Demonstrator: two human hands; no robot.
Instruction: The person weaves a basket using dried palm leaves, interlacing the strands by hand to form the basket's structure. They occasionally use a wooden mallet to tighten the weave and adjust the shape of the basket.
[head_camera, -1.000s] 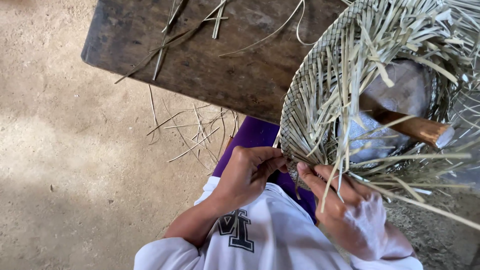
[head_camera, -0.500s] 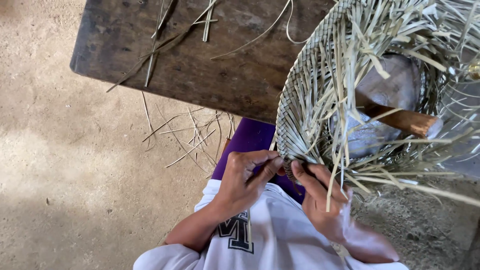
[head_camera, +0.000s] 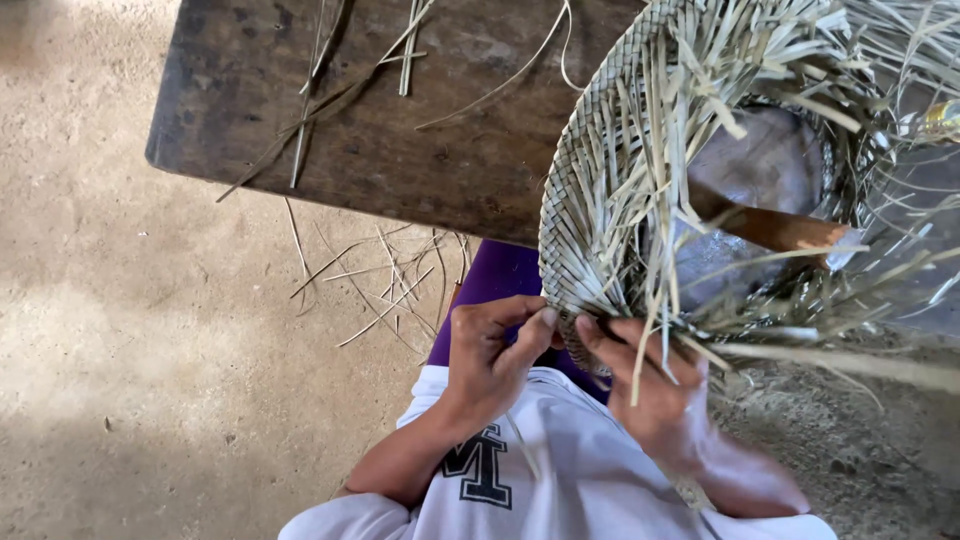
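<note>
Head view: woven basket (head_camera: 600, 230) tilted on its side, rim toward the body, partly resting on bench (head_camera: 350, 120)
Left hand (head_camera: 490, 355): at basket's lower rim, thumb and fingers closed, pinching a strip end
Right hand (head_camera: 645, 385): just beside it on the same rim, fingers curled shut around loose strips (head_camera: 650, 300)
Inside basket: brown stick (head_camera: 770, 228), grey lump
Below bench: stray strips on dirt floor (head_camera: 150, 380)
Risk: dry strip may snap if bent sharply; weave may loosen if the pinch slips

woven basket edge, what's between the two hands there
In the head view, the left hand and right hand pinch the woven basket rim; only that rim lies between their fingertips.
</note>
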